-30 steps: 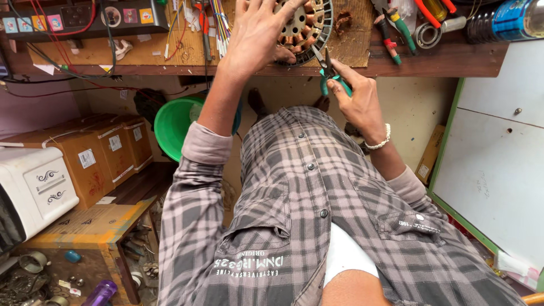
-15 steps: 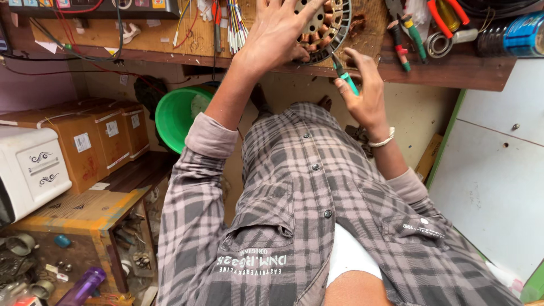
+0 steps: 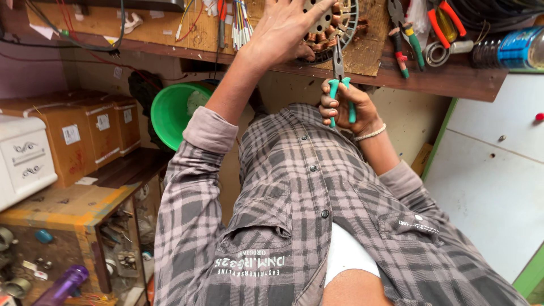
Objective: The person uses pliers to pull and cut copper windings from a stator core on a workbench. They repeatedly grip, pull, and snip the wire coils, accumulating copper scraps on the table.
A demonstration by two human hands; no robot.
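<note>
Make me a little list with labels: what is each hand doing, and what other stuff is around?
Left hand: pressed flat on a round motor part with copper coils
Right hand: gripping green-handled pliers, tips pointing at the coils
Surface: wooden workbench, motor part resting on it
On the bench: coloured wires, more hand tools, blue bottle
Left side: green bucket, cardboard boxes, white box
Low corner: purple tube-shaped thing
</note>
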